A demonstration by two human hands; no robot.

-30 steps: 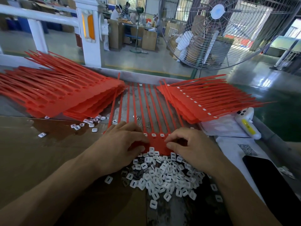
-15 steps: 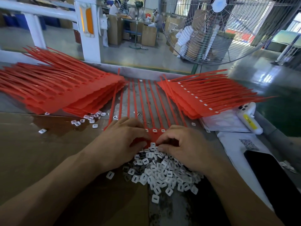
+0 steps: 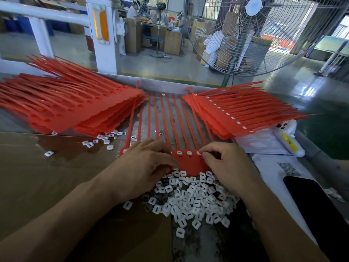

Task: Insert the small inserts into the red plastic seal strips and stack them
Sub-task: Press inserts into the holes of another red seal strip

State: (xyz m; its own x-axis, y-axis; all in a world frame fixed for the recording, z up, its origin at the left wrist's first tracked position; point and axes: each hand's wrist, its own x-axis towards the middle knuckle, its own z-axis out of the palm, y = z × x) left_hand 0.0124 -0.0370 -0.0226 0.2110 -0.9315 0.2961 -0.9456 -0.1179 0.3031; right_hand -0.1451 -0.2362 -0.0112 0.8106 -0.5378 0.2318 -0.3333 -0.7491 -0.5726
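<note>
The head view is the only one. On the work table [image 3: 37, 186], a sheet of red seal strips [image 3: 188, 161] lies flat between the two hands, its long tails running away from the person toward the far edge. Some sockets in its head band already hold white inserts; three show between the hands.

The left hand [image 3: 143, 167] lies on the left part of the head band with curled fingers pressing down. I cannot tell if it pinches an insert under the fingertips. The right hand [image 3: 224, 165] is curled at the right end of the band, thumb and forefinger together, as if pinching a small insert at a socket, but the piece itself is hidden.

Just near the person, touching the band, is the loose pile of white inserts [image 3: 192, 201]. They look light, hard and a little slippery, so I judge it is best to take one at a time by its edges with two fingertips.

The strips look thin and flexible, and the tails will likely bend, so the sheet should be lifted by the stiffer head band.

The unfilled stack [image 3: 75, 112] is at far left and the filled stack [image 3: 236, 114] with white dots at far right
</note>
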